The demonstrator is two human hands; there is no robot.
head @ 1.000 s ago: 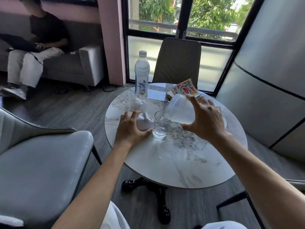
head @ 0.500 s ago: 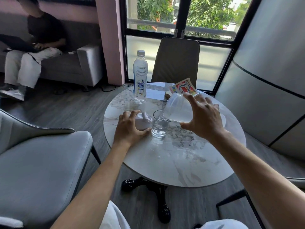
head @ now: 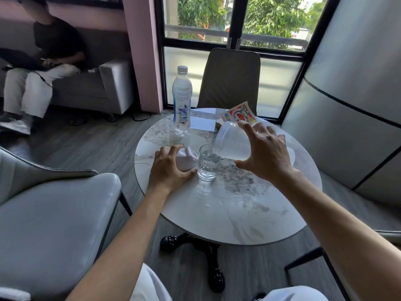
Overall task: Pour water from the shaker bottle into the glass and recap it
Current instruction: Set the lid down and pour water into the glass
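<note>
Since the earlier frames the shaker bottle (head: 233,141) is tipping further, its base rising toward 1 o'clock and its mouth dropping closer over the glass (head: 208,162); water level in the glass is climbing.

Near: left hand (head: 170,168) is lying palm-down at 10 o'clock on the marble table (head: 227,213), fingers curled loosely over the white shaker lid (head: 187,159), covering it rather than lifting it. Thumb is resting just beside the glass base; contact cannot be told.

Mid: glass is standing upright near table centre, partly filled. Right hand (head: 265,154) is gripping the shaker bottle from the side, fingers spread wide around the body, thumb underneath. Bottle's long axis is running from 1 o'clock (base, high) down to 7 o'clock (mouth, low), the mouth lying over the glass rim.

Judgement: pour is nearing its end; little water is showing in the bottle. Recapping is turning on the lid lying at 9 o'clock from the bottle mouth, left hand nearer.

Far: a capped water bottle (head: 182,101) is standing at 11 o'clock, a card pack (head: 239,114) at 1 o'clock.
</note>
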